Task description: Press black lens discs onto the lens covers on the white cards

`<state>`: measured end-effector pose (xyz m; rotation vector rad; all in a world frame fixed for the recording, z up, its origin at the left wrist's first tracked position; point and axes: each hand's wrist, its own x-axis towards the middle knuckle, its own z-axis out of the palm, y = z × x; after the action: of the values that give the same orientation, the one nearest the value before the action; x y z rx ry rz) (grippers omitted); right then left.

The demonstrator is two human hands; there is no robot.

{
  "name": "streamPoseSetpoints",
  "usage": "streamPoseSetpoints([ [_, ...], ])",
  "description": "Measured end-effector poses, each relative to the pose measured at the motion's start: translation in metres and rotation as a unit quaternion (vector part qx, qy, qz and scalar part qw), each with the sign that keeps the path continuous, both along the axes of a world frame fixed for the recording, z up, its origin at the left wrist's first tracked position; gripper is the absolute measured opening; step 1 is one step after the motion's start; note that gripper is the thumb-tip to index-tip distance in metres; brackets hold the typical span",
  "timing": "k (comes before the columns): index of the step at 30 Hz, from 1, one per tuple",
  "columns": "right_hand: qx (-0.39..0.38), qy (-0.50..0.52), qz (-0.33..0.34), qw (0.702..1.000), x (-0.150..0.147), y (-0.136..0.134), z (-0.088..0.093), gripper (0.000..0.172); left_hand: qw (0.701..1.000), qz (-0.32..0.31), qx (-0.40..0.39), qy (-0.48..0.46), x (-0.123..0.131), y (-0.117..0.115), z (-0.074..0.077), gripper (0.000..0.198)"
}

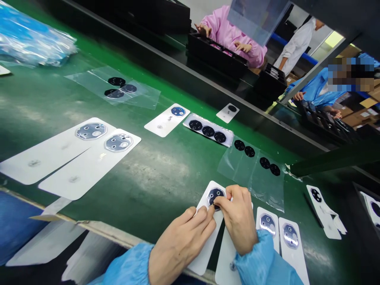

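Note:
My left hand [181, 241] rests on a white phone back cover [208, 241] near the front edge of the green belt [154, 174], fingers pressed together holding it down. My right hand [237, 221] pinches at the lower edge of the round dark camera lens piece [215, 195] on that cover. What sits between the fingertips is too small to make out. Both sleeves are blue. A second white cover [227, 253] lies partly under my right wrist.
Two white covers [279, 233] lie to the right, two larger ones [74, 158] at the left. Clear film sheets with black round lens rings [257, 156] sit behind my hands, others [118, 87] farther back. People in pink [234, 35] and blue [317, 89] work across the belt.

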<state>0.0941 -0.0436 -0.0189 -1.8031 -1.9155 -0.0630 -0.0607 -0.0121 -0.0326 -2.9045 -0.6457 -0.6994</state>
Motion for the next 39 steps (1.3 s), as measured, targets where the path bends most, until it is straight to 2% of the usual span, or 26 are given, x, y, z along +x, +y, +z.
streamPoseSetpoints([
  [5,0.014,-0.017,0.002,1.0,0.0,0.001,0.0,0.026,1.0,0.001,0.005,-0.001,0.002,0.001,0.0,0.033],
  [10,-0.006,-0.005,-0.009,1.0,0.0,0.0,0.003,0.025,1.0,0.0,0.003,0.0,0.001,0.001,0.0,0.033],
  [13,-0.02,-0.023,0.009,1.0,0.0,0.0,0.005,0.026,1.0,0.002,0.001,-0.001,0.001,0.001,0.0,0.035],
  [16,-0.02,-0.012,-0.011,1.0,0.0,0.0,0.005,0.027,1.0,-0.003,-0.002,-0.003,0.002,0.0,-0.001,0.036],
  [21,-0.019,-0.033,0.012,0.999,-0.002,-0.001,0.005,0.029,1.0,0.004,0.004,0.004,0.001,0.0,0.0,0.038],
  [25,-0.028,-0.031,-0.003,0.999,-0.004,-0.001,0.006,0.029,1.0,0.001,0.003,0.001,0.001,0.0,0.0,0.038],
  [27,-0.036,-0.013,0.009,0.999,-0.001,0.002,0.008,0.027,1.0,-0.001,0.006,-0.003,0.0,0.001,0.001,0.037],
  [29,-0.055,0.064,0.008,0.996,0.007,0.005,0.014,0.023,1.0,-0.001,0.003,-0.008,0.0,0.001,0.0,0.037],
  [32,-0.08,0.266,-0.053,0.959,0.025,0.008,0.025,0.015,1.0,-0.005,-0.012,-0.012,-0.001,0.001,-0.001,0.035],
  [34,-0.087,0.399,-0.086,0.909,0.036,0.007,0.03,0.012,0.999,-0.007,-0.03,-0.014,-0.003,0.001,-0.001,0.032],
  [36,-0.101,0.503,-0.087,0.854,0.042,0.003,0.031,0.014,0.998,-0.011,-0.059,-0.027,-0.004,0.003,0.001,0.029],
  [39,-0.122,0.595,-0.074,0.791,0.044,-0.002,0.027,0.024,0.994,-0.021,-0.092,-0.059,-0.008,0.008,0.006,0.028],
])
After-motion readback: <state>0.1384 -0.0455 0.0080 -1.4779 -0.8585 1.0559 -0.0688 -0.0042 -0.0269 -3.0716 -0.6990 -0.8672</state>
